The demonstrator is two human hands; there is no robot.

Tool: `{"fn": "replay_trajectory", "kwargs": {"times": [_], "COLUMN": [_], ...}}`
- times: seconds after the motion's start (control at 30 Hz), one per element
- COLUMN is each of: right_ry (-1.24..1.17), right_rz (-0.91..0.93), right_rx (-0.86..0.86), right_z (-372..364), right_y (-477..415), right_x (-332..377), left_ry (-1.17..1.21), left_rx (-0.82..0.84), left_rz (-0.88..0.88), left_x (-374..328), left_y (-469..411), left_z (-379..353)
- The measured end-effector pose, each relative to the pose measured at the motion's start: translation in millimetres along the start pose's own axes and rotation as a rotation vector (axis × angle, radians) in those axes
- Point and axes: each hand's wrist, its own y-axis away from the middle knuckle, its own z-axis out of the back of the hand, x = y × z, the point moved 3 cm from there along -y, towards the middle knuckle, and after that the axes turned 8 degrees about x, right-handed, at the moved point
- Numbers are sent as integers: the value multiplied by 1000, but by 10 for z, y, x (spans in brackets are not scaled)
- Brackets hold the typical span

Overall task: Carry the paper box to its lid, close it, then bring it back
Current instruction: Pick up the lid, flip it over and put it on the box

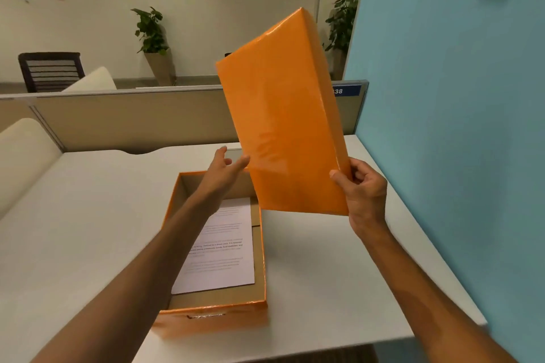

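An open orange paper box (216,308) with a brown inside stands on the white desk (339,274), and a printed sheet (224,247) lies in it. The orange lid (283,115) is held up in the air, tilted on end, above the box's far right corner. My right hand (361,194) grips the lid's lower right corner. My left hand (225,168) reaches over the box with fingers spread, fingertips at the lid's left edge; I cannot tell whether they touch it.
A beige partition (132,118) runs along the desk's far side and a blue wall (442,127) bounds its right edge. Beyond the partition stand a dark chair (50,69) and two potted plants (152,35).
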Motion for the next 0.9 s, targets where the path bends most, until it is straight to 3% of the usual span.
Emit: {"fn": "replay_trajectory", "kwargs": {"times": [0.23, 0.37, 0.67, 0.9], "right_ry": [-202, -290, -388, -220], "right_rz": [-101, -230, -474, -597], "right_rx": [-23, 20, 132, 247], "right_z": [-108, -153, -539, -949], "right_y": [131, 167, 286, 594], "right_x": [277, 382, 183, -291], "left_ry": [-85, 31, 95, -1], "left_rx": [146, 241, 64, -30], "left_rz": [51, 2, -29, 103], "left_x": [337, 312, 401, 850], "left_y": [179, 336, 634, 912], "left_z": [450, 566, 1062, 1379]}}
